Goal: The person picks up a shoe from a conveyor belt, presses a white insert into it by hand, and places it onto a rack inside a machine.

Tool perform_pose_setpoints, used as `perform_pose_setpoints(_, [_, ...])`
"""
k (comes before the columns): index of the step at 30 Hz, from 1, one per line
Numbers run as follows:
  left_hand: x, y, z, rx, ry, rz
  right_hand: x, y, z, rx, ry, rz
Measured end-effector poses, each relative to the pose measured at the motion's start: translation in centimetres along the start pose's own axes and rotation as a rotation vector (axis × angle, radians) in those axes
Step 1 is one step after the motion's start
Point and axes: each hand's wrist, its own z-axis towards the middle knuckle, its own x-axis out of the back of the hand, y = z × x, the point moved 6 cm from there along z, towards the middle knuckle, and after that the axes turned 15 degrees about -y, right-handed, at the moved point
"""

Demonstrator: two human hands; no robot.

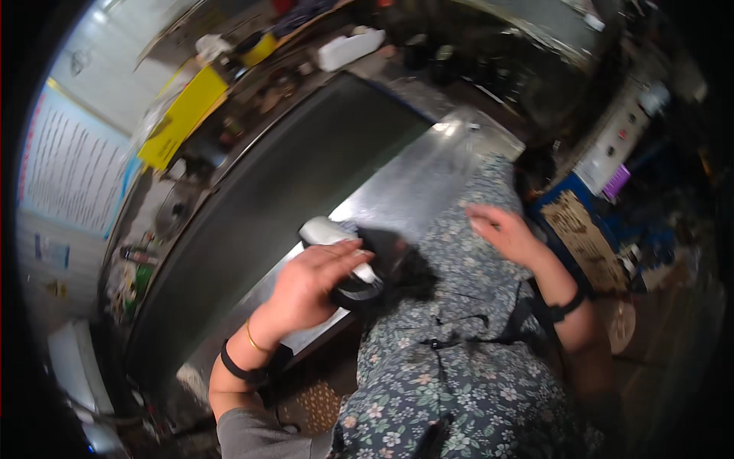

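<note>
My left hand (310, 287) is closed over a white-and-black object (325, 231), its fingers laid across the top. This object has a pale rounded end and a black lower part; its exact kind is hard to make out. It sits at the near edge of the work surface, over a shiny metal strip (390, 195). Right beside it is a dark fuzzy patch (414, 275) in front of my apron. My right hand (505, 233) is apart from the object, above the floral apron (459, 367), fingers loosely bent and nothing seen in them.
Beyond the metal strip runs a wide dark belt-like surface (267, 206). A yellow box (182, 115) and a white container (350, 50) stand on the far ledge. To the right are a blue crate with cardboard (585, 237) and a panel with buttons (619, 145).
</note>
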Motion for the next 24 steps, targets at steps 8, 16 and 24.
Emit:
perform_pose_setpoints(8, [-3.8, 10.6, 10.2, -0.77, -0.076, 0.235, 7.5, -2.2, -4.6, 0.044, 0.618, 0.079])
perform_pose_setpoints(16, [-13.7, 3.6, 21.1, -0.02, 0.026, -1.795, 1.9, -9.9, -9.1, 0.328, 0.446, -0.428])
perform_pose_setpoints(24, [-13.1, 2.1, 20.1, 0.082, 0.488, -0.863, 3.8, -5.4, -8.0, 0.137, 0.347, -0.075])
